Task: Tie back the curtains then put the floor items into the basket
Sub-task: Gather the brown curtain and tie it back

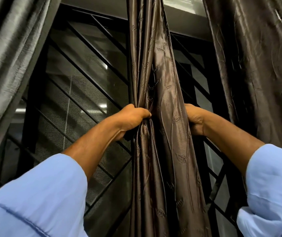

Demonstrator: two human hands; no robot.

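- Shiny dark-brown satin curtain panel with embossed leaf pattern (pixel 160 117) hangs at centre, gathered into a bunch at mid-height.
- Left hand (pixel 131 118) grips the bunch's left edge, fingers curled into the folds.
- Right hand (pixel 194 118) grips its right edge; fingers hidden behind the fabric.
- Grey curtain (pixel 12 53) far left, second brown panel (pixel 256 65) right.
- Black diagonal-bar window grille (pixel 85 93) behind.
- Light-blue sleeves (pixel 39 199) on both arms.

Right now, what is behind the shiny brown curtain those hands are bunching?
Behind the shiny brown embroidered curtain stands a black metal window grille with fine mesh. The strip directly behind the gathered fabric is covered.
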